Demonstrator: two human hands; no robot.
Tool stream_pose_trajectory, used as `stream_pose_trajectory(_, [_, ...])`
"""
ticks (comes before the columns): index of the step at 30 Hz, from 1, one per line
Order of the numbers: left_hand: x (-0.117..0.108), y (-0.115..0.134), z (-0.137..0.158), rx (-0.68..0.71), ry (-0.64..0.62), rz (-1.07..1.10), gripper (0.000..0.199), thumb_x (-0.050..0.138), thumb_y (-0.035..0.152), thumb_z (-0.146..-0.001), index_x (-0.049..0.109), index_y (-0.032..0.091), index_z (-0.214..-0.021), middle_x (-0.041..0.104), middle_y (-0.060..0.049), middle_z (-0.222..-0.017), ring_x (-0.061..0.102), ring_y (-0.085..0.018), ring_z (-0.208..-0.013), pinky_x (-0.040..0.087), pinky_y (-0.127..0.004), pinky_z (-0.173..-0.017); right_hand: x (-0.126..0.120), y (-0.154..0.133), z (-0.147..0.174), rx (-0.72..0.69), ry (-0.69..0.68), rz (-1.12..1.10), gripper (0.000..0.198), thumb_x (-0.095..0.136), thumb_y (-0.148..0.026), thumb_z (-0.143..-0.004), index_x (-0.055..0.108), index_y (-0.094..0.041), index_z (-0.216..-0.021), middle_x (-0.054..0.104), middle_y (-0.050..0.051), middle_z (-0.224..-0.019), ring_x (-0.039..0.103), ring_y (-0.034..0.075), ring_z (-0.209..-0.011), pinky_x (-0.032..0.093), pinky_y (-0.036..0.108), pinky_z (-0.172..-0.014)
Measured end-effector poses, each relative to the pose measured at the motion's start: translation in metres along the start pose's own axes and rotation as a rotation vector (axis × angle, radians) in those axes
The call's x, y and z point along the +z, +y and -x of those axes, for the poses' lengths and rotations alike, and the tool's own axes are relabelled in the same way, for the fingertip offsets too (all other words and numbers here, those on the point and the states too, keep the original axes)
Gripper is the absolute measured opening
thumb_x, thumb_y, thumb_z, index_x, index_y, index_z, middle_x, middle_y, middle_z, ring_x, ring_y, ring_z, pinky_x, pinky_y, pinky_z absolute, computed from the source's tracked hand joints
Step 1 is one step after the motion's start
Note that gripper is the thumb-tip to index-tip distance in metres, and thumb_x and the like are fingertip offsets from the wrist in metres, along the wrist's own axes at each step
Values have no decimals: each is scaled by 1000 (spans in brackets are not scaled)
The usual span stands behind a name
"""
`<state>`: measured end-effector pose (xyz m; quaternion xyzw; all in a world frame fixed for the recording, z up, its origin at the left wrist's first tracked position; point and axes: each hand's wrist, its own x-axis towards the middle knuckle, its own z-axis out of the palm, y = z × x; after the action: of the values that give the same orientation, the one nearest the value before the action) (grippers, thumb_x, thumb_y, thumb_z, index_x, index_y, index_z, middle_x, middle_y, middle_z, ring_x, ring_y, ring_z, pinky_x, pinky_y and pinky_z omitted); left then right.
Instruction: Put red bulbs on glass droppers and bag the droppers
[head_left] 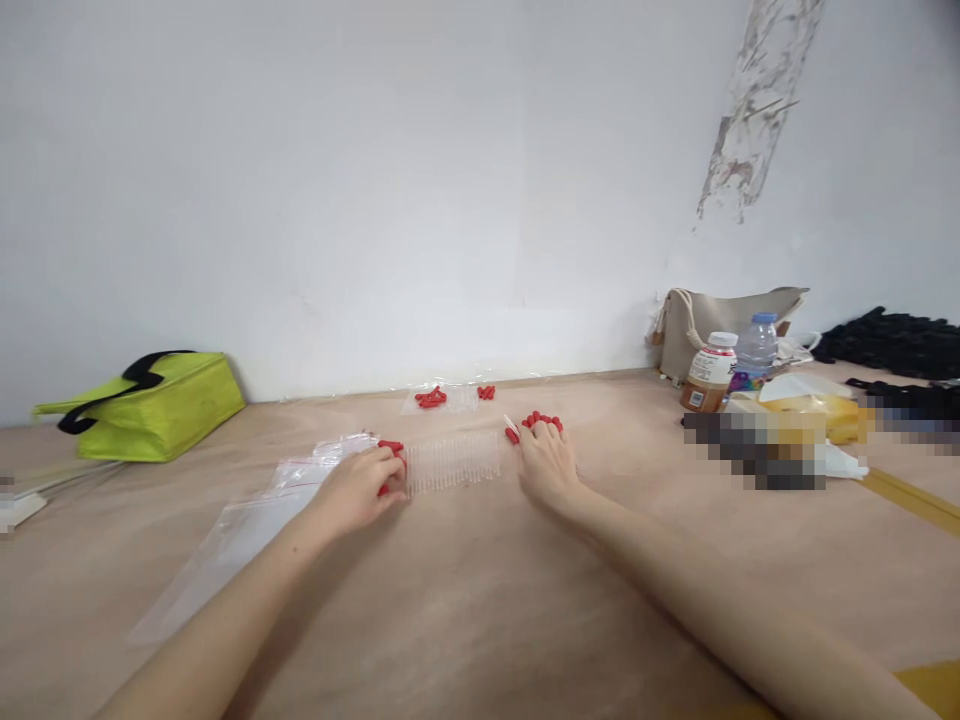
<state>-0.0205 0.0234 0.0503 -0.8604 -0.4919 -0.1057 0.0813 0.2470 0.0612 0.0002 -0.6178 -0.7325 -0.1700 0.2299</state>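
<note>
My left hand (366, 485) is at the left end of a row of thin clear tubes (454, 462). Its fingers curl round small red caps (391, 445), which show above and between thumb and fingers. Right of the row, my right hand (547, 462) rests with bent fingers against a cluster of red caps (541, 418). A thin, pale stick-like piece (511, 424) with a red end pokes out left of these fingers. What lies under the right palm is hidden. Clear plastic zip bags (259, 520) lie flat beneath and beside my left forearm.
Near the wall, a clear bag (459, 400) lies beside red pieces (431, 398). A lime-green bag (165, 405) stands at left. At right are a brown drink bottle (709, 375), a water bottle (759, 345), a beige bag (686, 315), a yellow package (829, 415) and black material (892, 340).
</note>
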Motion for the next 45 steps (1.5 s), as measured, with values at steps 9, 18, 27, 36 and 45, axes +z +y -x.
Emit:
stream_pose_trajectory(9, [-7, -21, 5, -233, -184, -5, 16, 61, 29, -64, 55, 21, -76, 59, -2, -79, 54, -21, -70, 33, -25, -53, 0, 49, 48, -130, 181, -108, 23, 39, -19, -84, 59, -18, -93, 56, 7, -85, 46, 18, -80, 25, 30, -69])
stream_pose_trajectory(18, [-7, -19, 5, -198, -161, -3, 10, 53, 20, -67, 53, 21, -57, 58, 0, -63, 54, -19, -58, 28, -24, -47, -1, 46, 49, -100, 125, -164, 23, 38, -19, -85, 60, -19, -92, 57, 6, -86, 48, 17, -82, 25, 29, -70])
stream_pose_trajectory(27, [-13, 7, 1, -85, 82, 186, 11, 49, 22, -76, 59, 20, -71, 62, -1, -72, 56, -16, -66, 39, -25, -60, -4, 44, 49, -129, 132, -227, 23, 38, -20, -86, 60, -18, -90, 57, 5, -84, 48, 17, -82, 26, 29, -71])
stream_pose_trajectory(36, [54, 76, 7, -39, 164, 552, 12, 48, 17, -78, 59, 17, -80, 60, -1, -75, 54, -13, -63, 41, -22, -55, -11, 41, 52, -275, 90, -348, 20, 40, -22, -85, 60, -18, -85, 57, 4, -82, 49, 14, -80, 28, 28, -72])
stream_pose_trajectory(45, [54, 83, 0, 6, 154, 532, 16, 53, 29, -81, 66, 21, -85, 59, -4, -86, 55, -16, -76, 43, -28, -67, -17, 23, 57, -505, -15, -451, 17, 42, -19, -85, 59, -18, -84, 58, 3, -82, 52, 12, -77, 29, 29, -75])
